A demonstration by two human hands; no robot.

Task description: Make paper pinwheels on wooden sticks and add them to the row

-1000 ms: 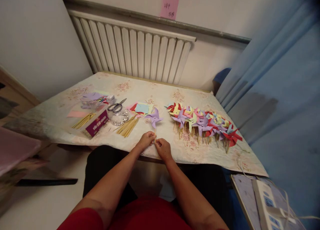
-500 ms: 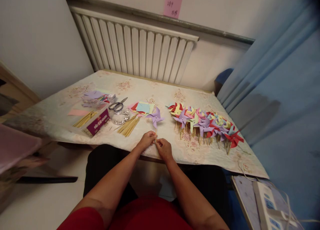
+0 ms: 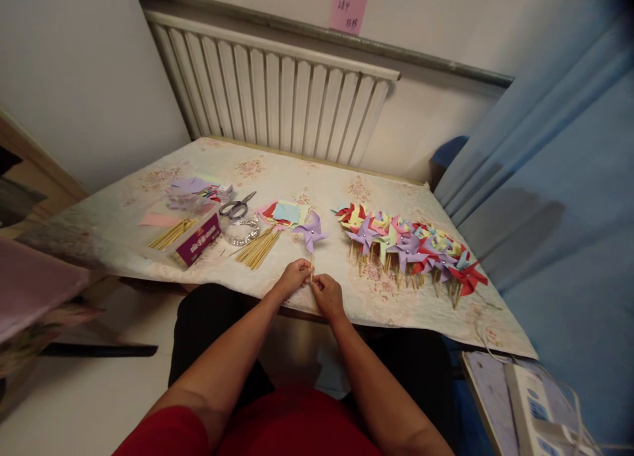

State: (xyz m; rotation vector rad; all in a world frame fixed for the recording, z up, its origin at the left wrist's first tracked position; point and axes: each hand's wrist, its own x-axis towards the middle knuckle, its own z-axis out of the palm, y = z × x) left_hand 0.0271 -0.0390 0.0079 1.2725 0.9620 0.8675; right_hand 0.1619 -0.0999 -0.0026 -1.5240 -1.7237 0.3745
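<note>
A purple paper pinwheel (image 3: 311, 232) on a thin wooden stick stands upright at the table's front, its head turned away from me. My left hand (image 3: 296, 275) pinches the stick from the left. From the right, my right hand (image 3: 327, 292) closes its fingers on the stick's lower end. Just left of the pinwheel lie a fanned bundle of wooden sticks (image 3: 258, 248) and a stack of coloured paper squares (image 3: 286, 213). Many finished pinwheels (image 3: 409, 246) in red, purple, yellow and pink stand grouped to the right.
Scissors (image 3: 238, 206) lie behind a clear round container (image 3: 241, 232) of silvery pieces. A purple-fronted box (image 3: 198, 243) holds more sticks. Further left are a plastic tub of papers (image 3: 198, 195) and a pink strip (image 3: 161, 219). A power strip (image 3: 532, 403) sits at lower right, beside a blue curtain (image 3: 569, 178).
The whole view has shifted slightly, so the scene sits a little further right. Both hands keep their hold on the pinwheel's stick.
</note>
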